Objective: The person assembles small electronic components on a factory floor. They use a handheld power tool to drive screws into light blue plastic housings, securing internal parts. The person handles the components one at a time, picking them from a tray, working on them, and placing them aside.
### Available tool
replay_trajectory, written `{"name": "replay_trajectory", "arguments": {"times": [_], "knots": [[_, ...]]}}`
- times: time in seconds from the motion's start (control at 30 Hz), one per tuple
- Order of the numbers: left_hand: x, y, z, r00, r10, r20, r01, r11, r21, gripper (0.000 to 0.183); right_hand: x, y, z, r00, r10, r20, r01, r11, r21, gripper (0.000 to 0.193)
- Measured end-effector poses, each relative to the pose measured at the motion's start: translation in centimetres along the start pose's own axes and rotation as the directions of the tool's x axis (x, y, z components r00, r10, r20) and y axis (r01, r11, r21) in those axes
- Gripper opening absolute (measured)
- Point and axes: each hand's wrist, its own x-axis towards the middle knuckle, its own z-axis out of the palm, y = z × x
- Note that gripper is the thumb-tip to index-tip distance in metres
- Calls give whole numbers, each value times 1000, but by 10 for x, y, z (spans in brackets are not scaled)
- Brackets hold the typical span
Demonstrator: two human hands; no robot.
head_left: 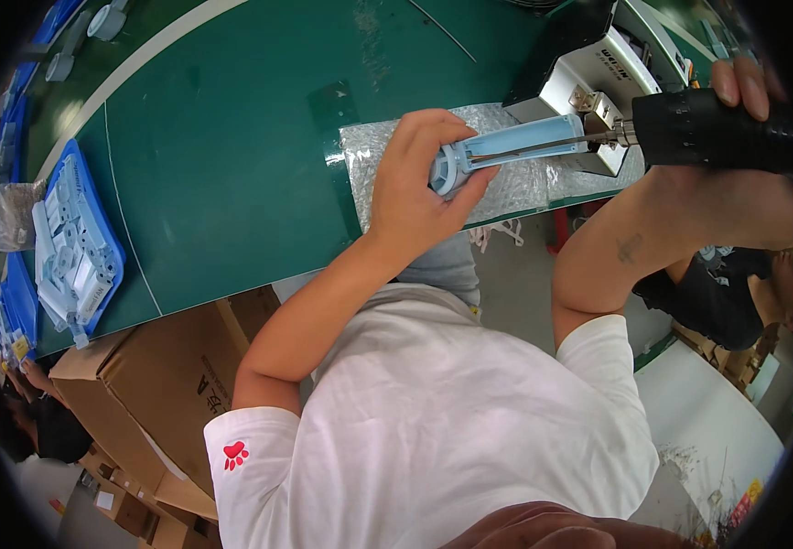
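Observation:
My left hand [419, 174] is closed round the rounded end of a long, light-blue plastic housing [529, 137], a hollow trough held lengthwise above the table's near edge. My right hand [742, 87] grips a black electric screwdriver [721, 130], with its fingers over the top of the body. The thin, long bit [543, 145] points left and runs along inside the trough, its tip near the rounded end by my left fingers. Whether the tip touches a screw is too small to tell. Bubble wrap [364, 174] lies on the table beneath the housing.
A black and silver screw feeder [588, 69] stands just behind the screwdriver. At the left, a blue tray [114, 261] holds several light-blue parts, with a clear plastic bag [16, 215] beside it. A thin rod [444, 31] lies on the green table [231, 165]. Cardboard boxes [158, 384] stand below the table's edge.

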Motion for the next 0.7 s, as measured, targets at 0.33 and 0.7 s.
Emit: {"name": "replay_trajectory", "arguments": {"times": [0.33,0.7], "knots": [[0,-1,0,1000,-6,0,6,1000,-5,44,-8,6,2,1000,-17,-9,17,1000,-24,65],[-4,-1,-2,999,18,35,-20,996,82,48,-15,-1,-5,999,-18,-37,18,1000,-18,69]]}}
